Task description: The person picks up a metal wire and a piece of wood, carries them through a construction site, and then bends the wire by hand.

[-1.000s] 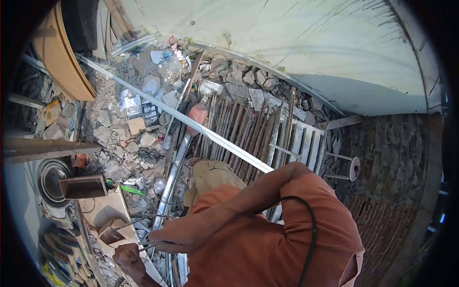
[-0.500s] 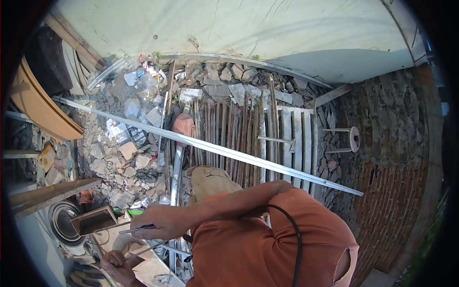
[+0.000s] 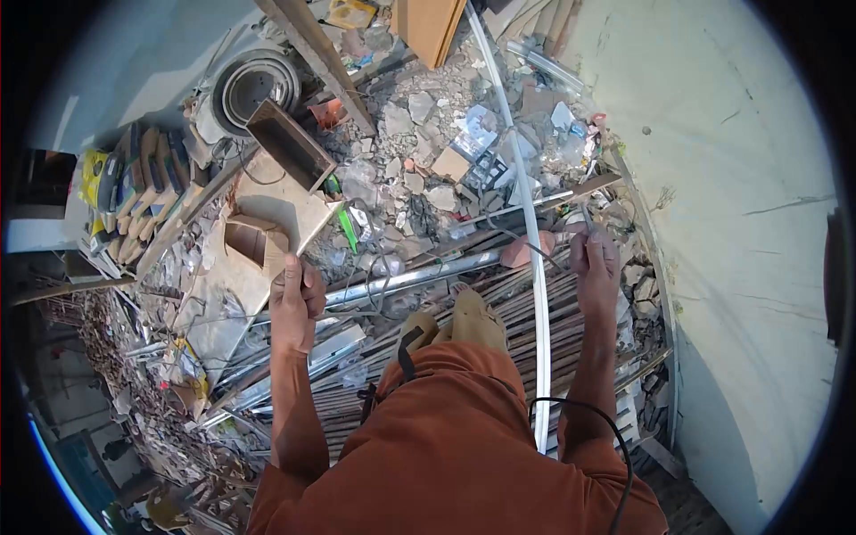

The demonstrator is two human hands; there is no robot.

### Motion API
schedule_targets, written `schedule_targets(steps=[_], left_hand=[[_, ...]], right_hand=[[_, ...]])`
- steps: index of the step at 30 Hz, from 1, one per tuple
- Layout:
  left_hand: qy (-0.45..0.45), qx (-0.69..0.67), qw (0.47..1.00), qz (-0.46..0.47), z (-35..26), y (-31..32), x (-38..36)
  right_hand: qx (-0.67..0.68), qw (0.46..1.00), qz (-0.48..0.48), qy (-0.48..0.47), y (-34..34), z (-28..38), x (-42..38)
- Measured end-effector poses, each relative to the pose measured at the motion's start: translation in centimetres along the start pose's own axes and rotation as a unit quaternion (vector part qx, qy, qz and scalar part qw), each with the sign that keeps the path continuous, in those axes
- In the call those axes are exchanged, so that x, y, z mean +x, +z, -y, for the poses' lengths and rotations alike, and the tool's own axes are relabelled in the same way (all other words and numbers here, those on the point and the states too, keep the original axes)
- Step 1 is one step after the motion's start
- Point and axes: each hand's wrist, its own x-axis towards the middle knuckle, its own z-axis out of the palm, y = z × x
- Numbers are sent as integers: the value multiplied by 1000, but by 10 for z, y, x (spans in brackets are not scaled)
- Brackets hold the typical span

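My left hand (image 3: 297, 301) is closed in a fist beside a cardboard box (image 3: 253, 241). A thin dark wire (image 3: 379, 312) meets this fist and loops over the rubble toward the right. My right hand (image 3: 596, 259) is closed too, raised near the wall side. A thin grey piece (image 3: 585, 214) sticks out above its fingers; I cannot make out its kind. A long white metal bar (image 3: 538, 303) crosses the view just left of my right hand. Below it lies a reddish rounded object (image 3: 526, 250), close to a shiny metal profile (image 3: 419, 278).
Broken rubble (image 3: 419, 134) and plastic litter cover the ground. Wooden slats (image 3: 464, 330) lie around my feet. A wooden box (image 3: 290, 147) and stacked round pans (image 3: 256, 89) stand upper left. A wooden beam (image 3: 321, 62) slants nearby. A pale wall (image 3: 713, 178) bounds the right.
My view has turned to the left, so the wall now stands at the right. My hands were close together at the lower left; now they are spread wide apart.
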Motion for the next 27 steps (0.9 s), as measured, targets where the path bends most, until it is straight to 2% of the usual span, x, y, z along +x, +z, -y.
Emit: schedule_targets(steps=[4, 6, 7, 9, 10, 11, 12, 13, 15, 17, 18, 20, 21, 22, 24, 25, 27], left_hand=[[52, 155, 983, -86, 44, -39, -8], [50, 162, 984, -54, 56, -48, -24], [44, 151, 984, -88, 59, -49, -36], [29, 93, 995, -39, 62, -50, -56], [27, 82, 994, -62, 70, -53, -66], [21, 10, 996, -82, 79, -55, -75], [16, -63, 993, -100, 89, -55, -84], [37, -76, 991, -106, 99, -64, -98], [35, -118, 983, -133, 116, -79, -133], [31, -161, 974, -159, 128, -79, -163], [11, -195, 962, -191, 130, -76, -176], [-8, -236, 944, -233, 143, -75, -197], [0, -255, 929, -267, 155, -75, -205], [9, -274, 914, -300, 165, -75, -212], [12, -270, 899, -345, 185, -76, -222], [6, -243, 894, -376, 202, -79, -224], [-31, -218, 876, -429, 221, -84, -229]], right_hand=[[57, 968, 239, 46, 7, -4, 33], [63, 922, 379, 42, 33, -12, 47], [60, 909, 410, 53, 55, -18, 51], [33, 844, 531, 70, 109, -29, 45], [12, 799, 597, 69, 140, -29, 40], [-9, 751, 657, 66, 170, -26, 38], [-66, 707, 684, 168, 186, -26, 37], [-32, 751, 636, 176, 196, -40, 24], [-5, 781, 596, 187, 217, -62, 9], [-33, 723, 660, 199, 240, -74, 5], [-38, 712, 671, 205, 250, -84, -2], [-138, 708, 692, 25, 269, -109, -26], [-122, 747, 653, -33, 280, -115, -45], [-126, 738, 663, -31, 281, -132, -48], [-288, 762, 571, -105, 274, -186, -51], [-343, 752, 558, -78, 266, -206, -48], [-380, 743, 543, 93, 230, -276, -28]])
